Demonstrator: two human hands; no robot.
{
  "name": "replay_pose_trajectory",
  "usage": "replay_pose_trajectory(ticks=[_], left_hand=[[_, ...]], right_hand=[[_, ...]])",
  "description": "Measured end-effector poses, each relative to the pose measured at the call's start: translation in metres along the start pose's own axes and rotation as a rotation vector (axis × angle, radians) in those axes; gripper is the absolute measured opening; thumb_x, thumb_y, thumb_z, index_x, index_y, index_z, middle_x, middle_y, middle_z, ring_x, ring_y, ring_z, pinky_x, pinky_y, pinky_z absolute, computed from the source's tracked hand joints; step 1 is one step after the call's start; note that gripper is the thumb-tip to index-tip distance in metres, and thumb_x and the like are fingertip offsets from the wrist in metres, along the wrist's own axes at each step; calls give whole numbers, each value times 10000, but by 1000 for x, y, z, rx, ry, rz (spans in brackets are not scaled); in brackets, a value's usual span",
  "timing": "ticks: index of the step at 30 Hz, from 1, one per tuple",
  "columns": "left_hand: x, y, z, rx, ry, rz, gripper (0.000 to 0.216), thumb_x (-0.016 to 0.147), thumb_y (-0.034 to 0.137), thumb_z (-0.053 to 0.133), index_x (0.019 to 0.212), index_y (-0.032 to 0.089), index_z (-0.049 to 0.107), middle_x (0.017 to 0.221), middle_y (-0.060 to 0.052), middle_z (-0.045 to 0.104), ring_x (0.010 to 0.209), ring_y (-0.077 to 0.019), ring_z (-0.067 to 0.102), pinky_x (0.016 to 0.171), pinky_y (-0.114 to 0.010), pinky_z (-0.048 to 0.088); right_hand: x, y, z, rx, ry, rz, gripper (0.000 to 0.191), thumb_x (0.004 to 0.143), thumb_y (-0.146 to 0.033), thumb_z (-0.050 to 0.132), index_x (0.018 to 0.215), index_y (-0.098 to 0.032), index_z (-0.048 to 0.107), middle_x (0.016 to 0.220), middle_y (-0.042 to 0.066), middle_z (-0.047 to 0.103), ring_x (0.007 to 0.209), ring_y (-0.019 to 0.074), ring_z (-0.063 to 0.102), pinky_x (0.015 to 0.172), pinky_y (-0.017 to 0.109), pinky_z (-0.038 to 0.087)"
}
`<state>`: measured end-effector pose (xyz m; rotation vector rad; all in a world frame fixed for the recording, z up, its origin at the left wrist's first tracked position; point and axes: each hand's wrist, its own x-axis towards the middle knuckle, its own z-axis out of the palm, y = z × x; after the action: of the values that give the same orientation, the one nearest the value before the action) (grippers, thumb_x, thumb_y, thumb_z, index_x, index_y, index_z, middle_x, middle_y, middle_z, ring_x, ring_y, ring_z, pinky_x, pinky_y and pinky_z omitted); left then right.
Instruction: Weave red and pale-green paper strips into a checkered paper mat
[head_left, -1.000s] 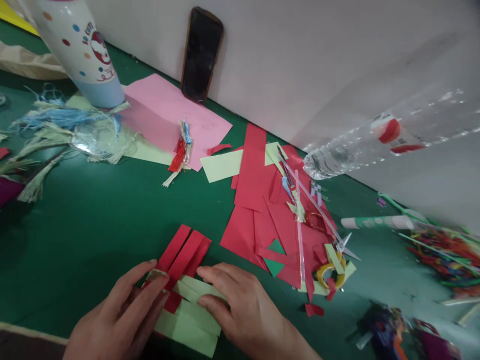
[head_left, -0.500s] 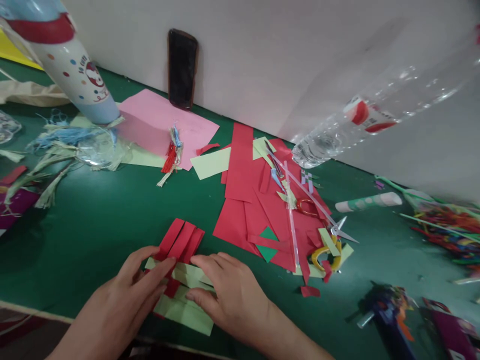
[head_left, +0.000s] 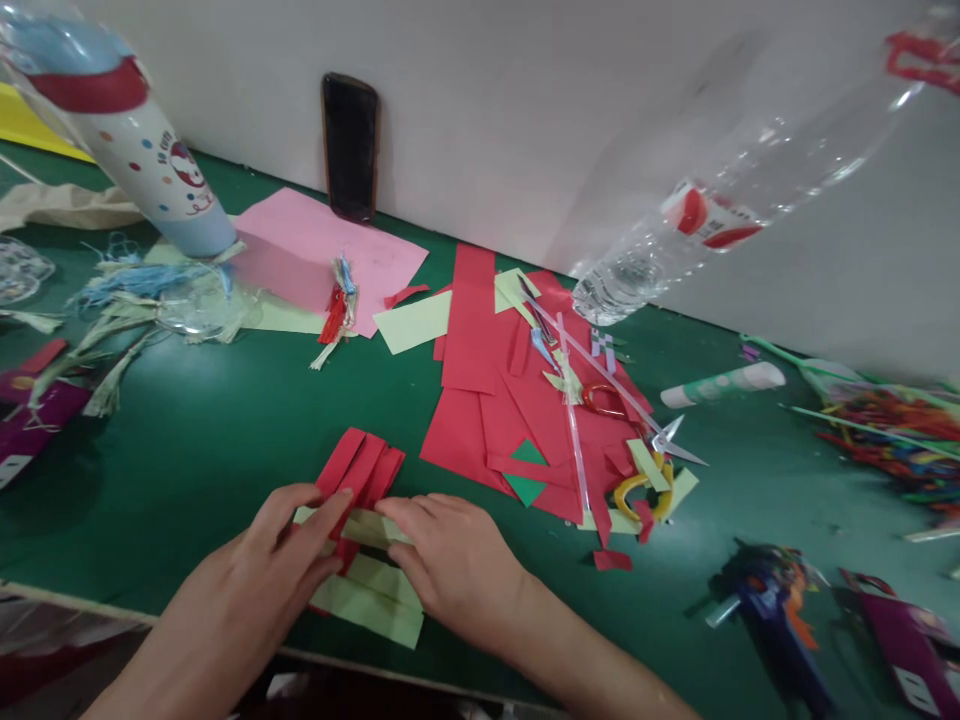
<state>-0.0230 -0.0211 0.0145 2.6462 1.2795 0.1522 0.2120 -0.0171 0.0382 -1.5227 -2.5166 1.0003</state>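
Red paper strips (head_left: 358,467) and pale green paper strips (head_left: 373,598) lie crossed over each other near the front edge of the green table (head_left: 187,430). My left hand (head_left: 255,580) rests on the left side of this woven piece, fingers stretched flat over a red strip. My right hand (head_left: 450,565) presses on the right side, fingers extended over a pale green strip. Both hands hold the strips down against the table.
A pile of red paper (head_left: 525,400) with scissors (head_left: 649,470) lies to the right. Pink paper (head_left: 322,255), a phone (head_left: 349,145) against the wall, a dotted bottle (head_left: 142,160), a clear plastic bottle (head_left: 675,240), a glue stick (head_left: 724,383) and tassels (head_left: 334,310) surround it.
The view has shifted so everything sits slightly further left and up. My hands stay on the woven strips, with small finger adjustments.
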Motion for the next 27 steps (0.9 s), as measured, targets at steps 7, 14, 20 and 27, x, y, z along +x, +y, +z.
replay_pose_trajectory(ticks=[7,14,20,27], left_hand=[[14,-3,9,-258,-34,-37,334,949,247,450,1256,239,583,1130,-66,664,1001,-206,652,862,-331,552],[17,1,15,-272,56,-117,156,883,243,498,972,229,625,967,-62,668,844,-214,660,711,-329,541],[20,4,8,-333,115,-193,228,959,301,408,868,231,605,868,-31,657,734,-171,644,629,-272,491],[19,0,7,-364,79,-212,242,966,312,410,841,245,606,836,-16,648,768,-173,663,591,-246,471]], right_hand=[[0,-5,-8,84,-5,7,380,921,-168,550,1296,-193,495,1183,83,696,1016,247,684,858,367,519],[9,-17,-35,545,6,-58,495,900,-196,650,1356,-206,458,1093,42,721,966,179,700,830,279,540],[21,1,-36,378,298,6,236,1025,-249,443,1223,-178,551,1021,53,698,896,157,665,779,279,525],[39,4,-14,-186,230,140,254,943,-342,614,1097,-140,615,1053,123,621,979,267,602,850,412,528]])
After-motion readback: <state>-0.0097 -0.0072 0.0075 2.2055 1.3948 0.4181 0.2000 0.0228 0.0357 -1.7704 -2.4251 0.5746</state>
